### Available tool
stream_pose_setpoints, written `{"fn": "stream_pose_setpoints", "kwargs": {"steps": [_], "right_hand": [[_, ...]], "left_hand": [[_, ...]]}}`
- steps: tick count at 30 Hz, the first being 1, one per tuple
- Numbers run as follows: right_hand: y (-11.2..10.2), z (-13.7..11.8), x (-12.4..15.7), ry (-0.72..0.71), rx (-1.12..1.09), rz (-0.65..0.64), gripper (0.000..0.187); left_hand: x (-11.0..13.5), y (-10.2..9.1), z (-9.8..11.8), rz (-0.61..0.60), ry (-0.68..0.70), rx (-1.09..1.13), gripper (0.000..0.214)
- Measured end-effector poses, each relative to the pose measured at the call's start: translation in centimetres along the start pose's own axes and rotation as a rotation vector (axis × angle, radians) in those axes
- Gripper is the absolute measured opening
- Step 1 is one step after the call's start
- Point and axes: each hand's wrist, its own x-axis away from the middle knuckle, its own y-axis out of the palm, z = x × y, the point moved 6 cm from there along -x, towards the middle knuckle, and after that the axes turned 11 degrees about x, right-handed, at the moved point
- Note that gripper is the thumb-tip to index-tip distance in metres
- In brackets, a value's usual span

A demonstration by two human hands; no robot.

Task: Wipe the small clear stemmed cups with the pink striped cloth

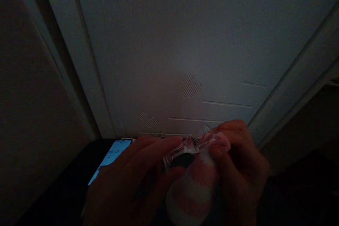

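A clear plastic clip (pixel 191 144) is between my two hands, low in the dim view. My left hand (pixel 132 180) is closed on the clip's left end, thumb below and fingers above. My right hand (pixel 239 162) pinches the gathered edge of a fuzzy pink-and-white striped sock (pixel 194 187) beside the clip's jaws. The sock hangs down from there toward the bottom of the view. Whether the jaws bite on the fabric, I cannot tell in this dark. A thin clear loop stands up from the clip near my right fingertips.
A lit phone (pixel 113 155) showing a timer lies on a dark surface, partly behind my left hand. Just ahead rises a pale panel (pixel 159 60) with engraved hearts and lines. A brownish surface (pixel 31 88) stands at the left. The lower right is too dark to make out.
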Motion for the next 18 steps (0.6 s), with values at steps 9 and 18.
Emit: {"fn": "stream_pose_setpoints", "kwargs": {"steps": [9, 18], "right_hand": [[-0.05, 0.12, 0.07, 0.002, 0.014, 0.001, 0.012], [-0.20, 0.07, 0.14, 0.000, -0.006, -0.009, 0.011]], "left_hand": [[0.04, 0.25, 0.05, -0.034, 0.035, 0.060, 0.021], [-0.06, -0.01, 0.14, -0.006, 0.052, 0.090, 0.020]]}}
